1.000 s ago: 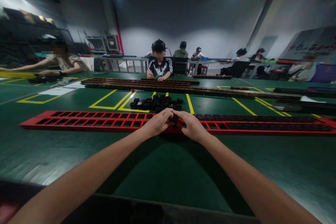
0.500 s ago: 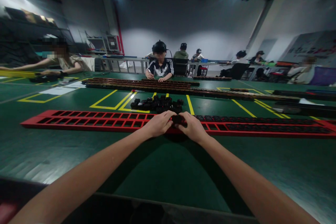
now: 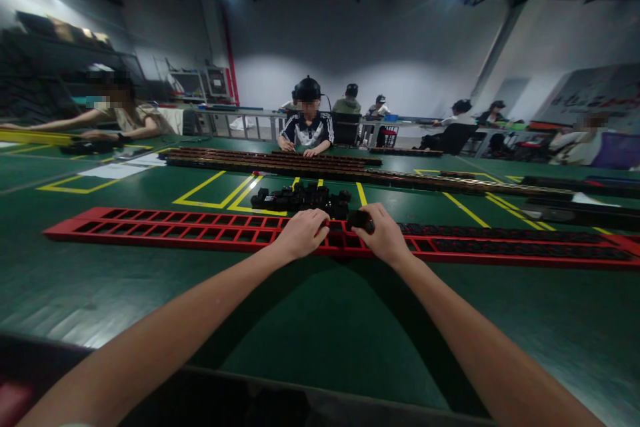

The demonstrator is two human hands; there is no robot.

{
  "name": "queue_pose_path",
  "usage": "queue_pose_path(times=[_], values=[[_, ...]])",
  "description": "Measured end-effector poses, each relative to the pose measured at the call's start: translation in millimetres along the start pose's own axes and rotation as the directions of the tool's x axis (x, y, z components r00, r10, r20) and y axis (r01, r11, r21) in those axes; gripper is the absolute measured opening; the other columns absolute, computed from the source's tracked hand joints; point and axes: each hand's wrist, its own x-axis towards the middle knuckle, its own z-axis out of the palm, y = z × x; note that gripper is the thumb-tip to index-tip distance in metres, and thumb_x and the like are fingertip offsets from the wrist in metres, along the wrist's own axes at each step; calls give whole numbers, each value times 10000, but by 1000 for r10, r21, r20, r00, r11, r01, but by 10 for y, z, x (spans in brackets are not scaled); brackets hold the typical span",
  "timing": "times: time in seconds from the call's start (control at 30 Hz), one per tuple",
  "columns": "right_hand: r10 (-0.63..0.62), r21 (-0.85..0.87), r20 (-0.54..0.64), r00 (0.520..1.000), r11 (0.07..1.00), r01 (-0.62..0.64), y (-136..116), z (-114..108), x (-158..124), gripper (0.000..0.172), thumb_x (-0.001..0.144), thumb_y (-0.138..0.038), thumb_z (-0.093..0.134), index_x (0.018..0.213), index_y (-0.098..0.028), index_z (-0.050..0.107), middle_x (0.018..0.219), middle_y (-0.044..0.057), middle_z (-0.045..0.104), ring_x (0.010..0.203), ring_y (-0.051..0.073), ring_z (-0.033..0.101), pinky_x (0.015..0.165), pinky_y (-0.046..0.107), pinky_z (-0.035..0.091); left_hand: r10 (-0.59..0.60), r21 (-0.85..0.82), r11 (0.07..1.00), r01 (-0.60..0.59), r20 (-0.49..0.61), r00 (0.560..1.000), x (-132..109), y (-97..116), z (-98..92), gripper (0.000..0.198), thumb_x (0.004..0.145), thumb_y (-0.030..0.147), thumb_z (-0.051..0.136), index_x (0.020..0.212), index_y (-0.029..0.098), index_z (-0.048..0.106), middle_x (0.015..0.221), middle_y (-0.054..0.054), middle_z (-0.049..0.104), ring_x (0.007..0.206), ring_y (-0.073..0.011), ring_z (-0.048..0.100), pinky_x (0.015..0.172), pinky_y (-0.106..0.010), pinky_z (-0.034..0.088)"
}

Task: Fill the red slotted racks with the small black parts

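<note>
A long red slotted tray (image 3: pixel 165 227) lies across the green table in front of me. Its right half holds black parts, while the slots on its left half are bare. My left hand (image 3: pixel 303 233) rests on the tray's middle, fingers curled down onto it; whether it holds anything is hidden. My right hand (image 3: pixel 383 235) is closed on a small black part (image 3: pixel 359 219) just above the tray. A pile of loose black parts (image 3: pixel 300 198) sits right behind the tray.
Long dark rails (image 3: pixel 280 161) lie across the table farther back, with a person (image 3: pixel 307 123) seated behind them. Another person (image 3: pixel 117 113) works at the far left. More rails (image 3: pixel 580 203) lie at the right. Yellow lines (image 3: pixel 215 190) mark the green table surface.
My hands were pressed together over the tray's middle. They have separated, and the right hand has lifted slightly to the right with a black part in its fingers.
</note>
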Motion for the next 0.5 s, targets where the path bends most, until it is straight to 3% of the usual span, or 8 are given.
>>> queue_pose_path(times=[0.13, 0.27, 0.33, 0.5], values=[[68, -42, -59, 996, 997, -71, 161, -70, 20, 333, 806, -222, 666, 1132, -189, 600, 1121, 123, 627, 1023, 293, 644, 871, 437, 546, -111, 129, 985, 114, -26, 993, 18, -136, -39, 169, 956, 250, 498, 1058, 190, 617, 1116, -72, 669, 1057, -239, 604, 975, -404, 465], [79, -64, -9, 997, 995, -80, 186, -87, 18, 351, 807, -205, 661, 1154, -183, 614, 1120, 121, 648, 1019, 287, 652, 884, 442, 547, -270, 266, 927, 263, -12, 963, 2, -393, -51, 315, 993, 381, 440, 1165, 197, 629, 1354, -103, 580, 1240, -306, 520, 1051, -474, 413], [68, -84, 25, 997, 994, -66, 163, -79, 15, 369, 812, -196, 658, 1179, -184, 617, 1144, 122, 657, 1052, 289, 647, 908, 450, 541, -365, 264, 902, 341, 46, 930, -9, -496, -31, 414, 1007, 452, 383, 1272, 214, 595, 1446, -114, 515, 1298, -338, 475, 1050, -510, 412], [39, -103, 60, 997, 994, -33, 82, -25, 0, 405, 830, -203, 670, 1231, -191, 615, 1188, 125, 671, 1114, 295, 632, 944, 473, 527, -391, 225, 907, 357, 128, 912, -12, -578, 27, 500, 993, 479, 382, 1365, 176, 525, 1486, -161, 464, 1286, -369, 497, 1017, -519, 444]])
